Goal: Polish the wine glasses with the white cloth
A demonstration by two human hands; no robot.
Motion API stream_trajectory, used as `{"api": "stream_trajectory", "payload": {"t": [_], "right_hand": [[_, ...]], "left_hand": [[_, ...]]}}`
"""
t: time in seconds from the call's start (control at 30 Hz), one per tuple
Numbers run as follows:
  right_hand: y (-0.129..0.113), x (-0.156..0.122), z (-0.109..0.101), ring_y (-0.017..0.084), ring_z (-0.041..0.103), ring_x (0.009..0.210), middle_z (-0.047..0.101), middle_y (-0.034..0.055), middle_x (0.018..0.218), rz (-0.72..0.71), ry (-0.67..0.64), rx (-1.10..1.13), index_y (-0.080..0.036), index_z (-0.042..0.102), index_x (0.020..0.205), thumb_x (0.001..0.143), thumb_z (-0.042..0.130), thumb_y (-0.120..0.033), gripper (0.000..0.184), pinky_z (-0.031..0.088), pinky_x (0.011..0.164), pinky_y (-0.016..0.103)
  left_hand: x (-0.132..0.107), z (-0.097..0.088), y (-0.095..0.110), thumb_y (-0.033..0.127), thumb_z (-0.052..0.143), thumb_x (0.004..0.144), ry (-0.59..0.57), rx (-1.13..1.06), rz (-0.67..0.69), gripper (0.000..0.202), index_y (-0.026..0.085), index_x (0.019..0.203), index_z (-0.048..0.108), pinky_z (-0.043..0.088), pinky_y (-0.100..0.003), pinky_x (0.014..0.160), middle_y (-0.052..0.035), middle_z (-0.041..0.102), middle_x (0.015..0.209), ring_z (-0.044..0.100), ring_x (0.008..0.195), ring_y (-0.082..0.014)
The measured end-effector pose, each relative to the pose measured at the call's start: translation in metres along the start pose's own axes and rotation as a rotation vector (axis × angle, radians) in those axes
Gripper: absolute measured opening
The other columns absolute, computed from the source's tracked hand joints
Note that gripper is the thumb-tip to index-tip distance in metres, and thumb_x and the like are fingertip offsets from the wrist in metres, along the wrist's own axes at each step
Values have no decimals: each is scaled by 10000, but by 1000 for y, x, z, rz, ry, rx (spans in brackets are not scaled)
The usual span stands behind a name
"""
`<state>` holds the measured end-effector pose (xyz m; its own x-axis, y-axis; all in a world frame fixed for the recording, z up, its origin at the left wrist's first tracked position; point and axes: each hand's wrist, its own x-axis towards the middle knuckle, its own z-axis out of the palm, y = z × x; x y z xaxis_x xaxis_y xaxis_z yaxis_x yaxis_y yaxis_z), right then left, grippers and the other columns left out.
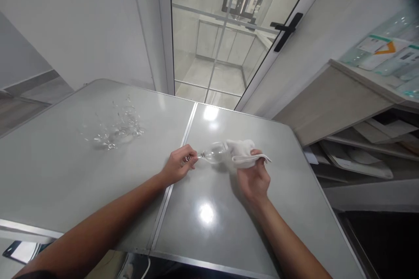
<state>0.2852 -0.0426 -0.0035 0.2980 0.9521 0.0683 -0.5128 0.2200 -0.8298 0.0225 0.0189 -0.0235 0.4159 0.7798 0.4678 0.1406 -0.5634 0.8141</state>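
Over the middle of the table, my left hand (180,163) is closed around the stem of a clear stemmed glass (214,153). The glass is tilted onto its side, its bowl toward the right. A white cloth (241,152) covers the rim end of the bowl; whether part of it is tucked inside I cannot tell. My right hand (255,178) grips this cloth between thumb and fingers. Several clear glass pieces (114,133), hard to make out singly, stand or lie on the left half of the table.
The grey table (131,200) has a metal seam down its middle. Behind it is a glass door (209,52) with a black handle (286,30). At right, a wooden shelf unit (360,96) carries bottles (393,52) on top. A phone-like object (22,250) lies below the left front edge.
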Motion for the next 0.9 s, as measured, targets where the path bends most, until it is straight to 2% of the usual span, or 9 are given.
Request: {"api": "stream_trajectory", "payload": {"t": [0.1, 0.17, 0.23, 0.33, 0.47, 0.57, 0.67, 0.77, 0.9], "right_hand": [[8, -11, 0, 255, 664, 841, 671, 34, 880, 116, -202, -30, -263, 614, 833, 822, 724, -656, 408, 548, 806, 423], [12, -21, 2, 248, 664, 793, 671, 32, 880, 169, -331, -63, -266, 606, 861, 767, 793, -628, 418, 553, 771, 410], [13, -29, 6, 251, 685, 866, 687, 38, 1028, 176, -380, -88, -304, 622, 1093, 723, 862, -558, 509, 563, 814, 409], [11, -30, 11, 290, 674, 1062, 654, 83, 1261, 183, -373, -137, -315, 503, 1420, 643, 935, -510, 911, 542, 966, 452], [5, -19, 10, 277, 663, 1010, 671, 93, 1156, 114, -179, -93, -273, 620, 1290, 824, 759, -580, 575, 551, 911, 444], [2, -9, 3, 247, 645, 911, 661, 61, 1055, 31, -103, -107, -285, 656, 1186, 817, 760, -525, 453, 550, 809, 399], [-1, -7, -4, 223, 611, 799, 651, 55, 972, 42, -240, -239, -245, 693, 1147, 742, 806, -503, 493, 523, 728, 363], [0, -10, -7, 240, 620, 825, 671, 70, 1021, 71, -364, -305, -235, 665, 1268, 717, 793, -509, 629, 521, 727, 366], [9, -16, -3, 160, 581, 688, 652, -23, 863, 90, -268, -352, -346, 446, 1484, 830, 746, -336, 720, 508, 686, 298]], "left_hand": [[0, -2, 0, 307, 593, 1006, -246, -114, -6, 175, 165, 914, 640, 489, -216, 577, -17, 597, 839, 639, 611, -93], [-1, -4, -2, 326, 606, 998, -394, -191, -45, 204, 154, 903, 661, 495, -217, 575, -25, 625, 806, 659, 600, -106], [-1, -5, -4, 346, 606, 998, -459, -262, -108, 241, 142, 892, 676, 483, -213, 556, -22, 641, 730, 688, 582, -127], [-1, -6, -5, 363, 610, 997, -481, -317, -169, 268, 134, 878, 680, 455, -206, 535, -4, 632, 628, 710, 558, -150], [-1, -7, -3, 384, 619, 995, -400, -325, -166, 289, 137, 848, 650, 432, -202, 534, -11, 634, 725, 705, 557, -125], [-1, -8, -2, 399, 619, 995, -320, -318, -141, 309, 136, 834, 643, 436, -206, 533, -22, 617, 815, 690, 560, -104], [-1, -8, -1, 394, 621, 995, -242, -319, -120, 300, 136, 844, 644, 446, -206, 524, -13, 585, 805, 678, 561, -100], [-1, -7, -2, 382, 628, 991, -107, -355, -131, 278, 138, 859, 633, 471, -211, 505, -6, 555, 818, 662, 555, -99], [-2, -4, -2, 389, 601, 1003, 26, -408, -156, 271, 147, 883, 612, 524, -237, 521, -1, 541, 818, 640, 559, -101]]}}
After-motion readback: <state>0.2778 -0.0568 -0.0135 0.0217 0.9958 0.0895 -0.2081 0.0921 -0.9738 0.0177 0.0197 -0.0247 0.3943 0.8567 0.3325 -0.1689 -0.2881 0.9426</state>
